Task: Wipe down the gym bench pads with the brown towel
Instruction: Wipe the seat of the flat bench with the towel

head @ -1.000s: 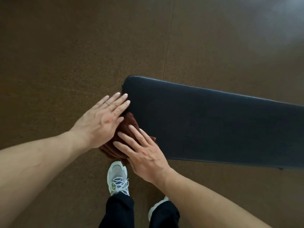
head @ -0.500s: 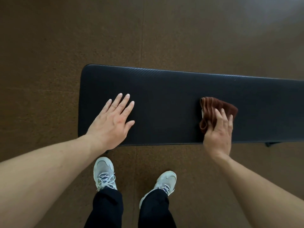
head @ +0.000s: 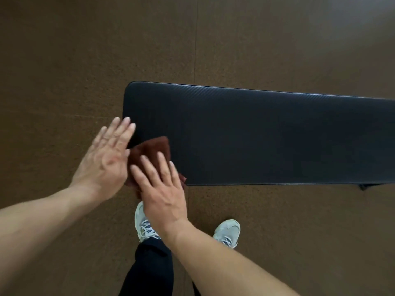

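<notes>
While flat – hands point(head: 132, 167) press towel point(head: 152, 149)

Brown towel point(head: 150, 151) partly under hands point(head: 163, 189).

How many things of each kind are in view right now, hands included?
Hands: 2, left and right
Towel: 1, brown
Pad: 1, black
Shoes: 2, left and right
Total: 6
</notes>
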A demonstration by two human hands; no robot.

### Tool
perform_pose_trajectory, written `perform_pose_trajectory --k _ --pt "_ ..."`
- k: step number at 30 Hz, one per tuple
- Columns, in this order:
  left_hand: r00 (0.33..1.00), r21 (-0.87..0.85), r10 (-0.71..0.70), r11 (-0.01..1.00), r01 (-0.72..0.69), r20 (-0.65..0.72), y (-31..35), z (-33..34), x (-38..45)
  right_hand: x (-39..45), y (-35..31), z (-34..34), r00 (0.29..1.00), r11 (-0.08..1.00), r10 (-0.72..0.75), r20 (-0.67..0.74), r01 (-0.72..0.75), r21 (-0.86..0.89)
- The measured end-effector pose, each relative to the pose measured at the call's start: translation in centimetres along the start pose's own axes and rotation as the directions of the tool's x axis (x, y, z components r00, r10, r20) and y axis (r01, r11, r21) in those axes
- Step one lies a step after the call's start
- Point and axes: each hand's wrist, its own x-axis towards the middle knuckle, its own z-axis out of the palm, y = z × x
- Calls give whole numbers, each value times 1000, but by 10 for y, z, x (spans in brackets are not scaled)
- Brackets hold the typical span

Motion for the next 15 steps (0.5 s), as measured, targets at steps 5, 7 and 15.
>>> perform_pose_trajectory --k 5,7,15 --pt "992 67 -124 990 122 17 -28 -17 9 34 26 -18 945 935 -290 154 314 -165" --pt "993 75 -115 991 114 15 -19 -15 17 33 57 -31 966 957 -245 77 254 -142" --pt "996 44 -3 999 -1 94 43 26 28 -18 232 -121 527 577 814 -246 -784 230"
